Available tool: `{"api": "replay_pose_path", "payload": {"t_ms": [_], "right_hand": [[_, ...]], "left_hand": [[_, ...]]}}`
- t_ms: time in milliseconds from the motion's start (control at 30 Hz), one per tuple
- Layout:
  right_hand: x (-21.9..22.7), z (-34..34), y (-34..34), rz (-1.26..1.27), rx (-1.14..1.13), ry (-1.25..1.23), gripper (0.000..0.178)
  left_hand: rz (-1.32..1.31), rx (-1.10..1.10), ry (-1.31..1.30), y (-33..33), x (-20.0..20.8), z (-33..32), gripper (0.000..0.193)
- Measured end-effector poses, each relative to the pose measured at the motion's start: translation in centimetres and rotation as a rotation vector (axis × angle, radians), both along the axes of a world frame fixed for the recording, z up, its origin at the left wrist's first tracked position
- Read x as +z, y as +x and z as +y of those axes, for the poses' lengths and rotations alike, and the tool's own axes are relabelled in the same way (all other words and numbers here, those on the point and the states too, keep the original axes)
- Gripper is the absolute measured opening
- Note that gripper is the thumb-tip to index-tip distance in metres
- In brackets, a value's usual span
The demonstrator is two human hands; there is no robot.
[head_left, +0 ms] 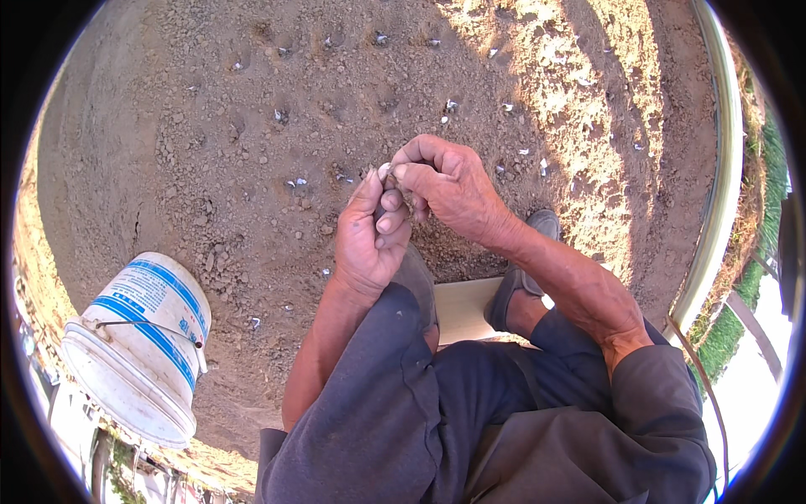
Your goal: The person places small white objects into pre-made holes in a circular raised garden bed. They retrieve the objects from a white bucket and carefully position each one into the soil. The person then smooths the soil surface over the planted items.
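Both my hands meet above the soil in the middle of the view. A small whitish piece (384,171), too small to name, sits between their fingertips. My left hand (367,239) is closed, its thumb and forefinger pinching that piece from the left while the other fingers curl inward. Whether more lies in its palm is hidden. My right hand (457,189) is also closed, thumb and forefinger pinched at the same piece. Around them, the brown soil (210,160) is dotted with shallow hollows. Similar small white bits (451,106) lie in or beside several of these.
A white bucket with blue bands (151,315) and a wire handle lies tipped at the lower left. Between my shoes (501,302) is a pale board (466,309). A pale curved edge (720,168) borders the soil at right, with green grass (743,323) beyond.
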State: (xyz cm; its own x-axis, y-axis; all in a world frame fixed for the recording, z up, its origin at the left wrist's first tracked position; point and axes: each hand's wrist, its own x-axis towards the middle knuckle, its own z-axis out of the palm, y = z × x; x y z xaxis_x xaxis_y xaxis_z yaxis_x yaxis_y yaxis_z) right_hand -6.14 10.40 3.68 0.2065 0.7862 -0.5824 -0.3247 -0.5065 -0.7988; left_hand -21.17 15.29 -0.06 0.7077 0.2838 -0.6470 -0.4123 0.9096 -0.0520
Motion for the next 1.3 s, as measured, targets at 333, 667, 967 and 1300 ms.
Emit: {"api": "replay_pose_path", "payload": {"t_ms": [333, 667, 967, 1300], "right_hand": [[0.2, -0.3, -0.3, 0.014, -0.058, 0.001, 0.021], [0.4, 1.0, 3.6, -0.087, 0.254, -0.070, 0.012], [-4.8, 10.6, 17.3, -0.693, -0.072, -0.022, 0.014], [-9.0, 16.2, 20.3, -1.351, 0.419, 0.056, 0.011]], "left_hand": [[0.019, -0.037, 0.017, 0.0, -0.3, -0.1, 0.024], [0.394, -0.241, 0.417, 1.1, 0.2, 0.3, 0.018], [0.428, -0.005, 0.233, -1.4, -2.8, 3.6, 0.015], [0.562, 0.072, 0.235, -3.3, -5.1, 5.9, 0.012]]}}
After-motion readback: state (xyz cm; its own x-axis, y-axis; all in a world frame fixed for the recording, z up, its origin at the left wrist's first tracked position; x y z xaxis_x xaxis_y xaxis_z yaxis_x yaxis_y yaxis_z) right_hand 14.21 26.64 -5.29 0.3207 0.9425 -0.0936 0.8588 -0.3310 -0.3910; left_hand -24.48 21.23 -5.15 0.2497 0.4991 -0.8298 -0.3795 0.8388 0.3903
